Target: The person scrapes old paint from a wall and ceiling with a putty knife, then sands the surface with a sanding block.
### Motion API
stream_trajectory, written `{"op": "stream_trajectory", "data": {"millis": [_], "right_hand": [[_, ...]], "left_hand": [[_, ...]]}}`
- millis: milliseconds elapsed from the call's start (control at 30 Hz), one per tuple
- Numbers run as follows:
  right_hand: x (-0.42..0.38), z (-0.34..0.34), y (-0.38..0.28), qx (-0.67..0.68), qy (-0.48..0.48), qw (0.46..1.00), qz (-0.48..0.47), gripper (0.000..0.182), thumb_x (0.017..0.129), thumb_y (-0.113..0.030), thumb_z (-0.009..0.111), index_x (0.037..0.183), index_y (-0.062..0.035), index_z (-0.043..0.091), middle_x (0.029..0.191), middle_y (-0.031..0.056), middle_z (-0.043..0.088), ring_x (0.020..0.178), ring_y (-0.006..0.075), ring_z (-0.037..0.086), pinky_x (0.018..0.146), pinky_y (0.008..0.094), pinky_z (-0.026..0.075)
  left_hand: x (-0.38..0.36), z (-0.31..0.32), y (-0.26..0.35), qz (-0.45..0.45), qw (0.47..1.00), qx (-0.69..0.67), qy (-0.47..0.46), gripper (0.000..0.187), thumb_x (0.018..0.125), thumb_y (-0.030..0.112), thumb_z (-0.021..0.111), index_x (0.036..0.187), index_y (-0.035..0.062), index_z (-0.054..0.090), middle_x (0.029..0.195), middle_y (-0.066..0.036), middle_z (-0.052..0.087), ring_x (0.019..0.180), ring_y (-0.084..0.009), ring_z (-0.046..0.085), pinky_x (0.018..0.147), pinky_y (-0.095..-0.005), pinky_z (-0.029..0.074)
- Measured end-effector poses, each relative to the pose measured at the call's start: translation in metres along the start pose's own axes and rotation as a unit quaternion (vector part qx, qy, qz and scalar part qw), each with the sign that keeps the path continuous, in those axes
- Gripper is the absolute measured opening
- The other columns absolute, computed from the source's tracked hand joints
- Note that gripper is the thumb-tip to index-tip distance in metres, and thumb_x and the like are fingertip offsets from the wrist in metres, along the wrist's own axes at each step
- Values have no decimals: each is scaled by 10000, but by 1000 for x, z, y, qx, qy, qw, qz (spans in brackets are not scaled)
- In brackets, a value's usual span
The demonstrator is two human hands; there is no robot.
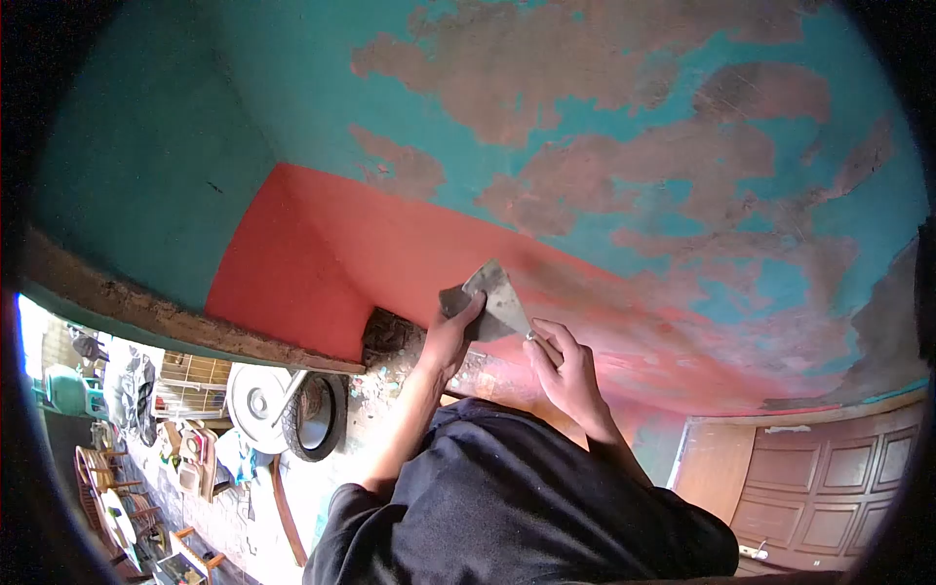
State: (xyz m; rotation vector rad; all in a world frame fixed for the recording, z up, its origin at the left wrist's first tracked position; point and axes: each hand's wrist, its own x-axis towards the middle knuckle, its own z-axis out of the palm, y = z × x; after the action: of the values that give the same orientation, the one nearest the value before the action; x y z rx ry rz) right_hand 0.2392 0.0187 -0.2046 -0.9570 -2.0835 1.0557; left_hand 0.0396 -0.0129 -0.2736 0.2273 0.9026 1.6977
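My right hand (568,375) is closed around the handle of a putty knife (501,294), its wide, stained metal blade pointing up and to the left. My left hand (448,339) grips a dark grey flat piece (453,298), which looks like a sheet or another blade; its exact kind I cannot tell. The left thumb lies at the edge of the putty knife's blade, and the grey piece shows behind that blade. Both hands are close together in front of my chest, over the red lower band of the wall (419,229).
Above the red band, the teal wall (604,127) has large brownish bare patches. At lower right is a brown panelled door (829,478). A tyre (314,417), a round white lid-like object (259,402), a wire cage (190,383) and wooden chairs (107,468) stand at lower left.
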Motion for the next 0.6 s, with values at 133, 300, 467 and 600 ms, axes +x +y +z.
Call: {"op": "stream_trajectory", "data": {"millis": [133, 300, 467, 600], "right_hand": [[5, 1, -27, -21, 64, 998, -15, 232, 1004, -79, 621, 1210, 26, 625, 954, 186, 724, 853, 229, 725, 755, 329, 542], [5, 0, -37, -52, 92, 994, 41, 270, 994, -57, 617, 1245, 41, 620, 1063, 223, 715, 956, 321, 725, 832, 368, 550], [6, -1, -41, -175, 121, 977, -28, 270, 979, -38, 620, 1234, 47, 637, 1112, 240, 705, 993, 371, 714, 860, 412, 560], [9, 0, -43, -205, 137, 968, -35, 268, 953, -19, 643, 1214, 42, 658, 1091, 228, 721, 968, 361, 730, 843, 405, 571]], "left_hand": [[21, 16, 11, 13, 998, 14, -66, 344, 977, 222, 730, 1229, 3, 649, 1145, -56, 698, 1030, -162, 669, 930, -334, 536], [28, 40, 21, 11, 996, 39, -82, 324, 972, 238, 741, 1176, -8, 682, 1120, -56, 717, 989, -129, 664, 882, -302, 532], [38, 33, 0, -2, 993, 116, -13, 276, 954, 176, 740, 1124, -36, 699, 1025, -66, 747, 903, -142, 690, 829, -311, 548], [40, 25, -11, 67, 985, 160, 25, 272, 927, 150, 752, 1110, -44, 696, 1001, -103, 754, 888, -175, 702, 820, -330, 554]]}}
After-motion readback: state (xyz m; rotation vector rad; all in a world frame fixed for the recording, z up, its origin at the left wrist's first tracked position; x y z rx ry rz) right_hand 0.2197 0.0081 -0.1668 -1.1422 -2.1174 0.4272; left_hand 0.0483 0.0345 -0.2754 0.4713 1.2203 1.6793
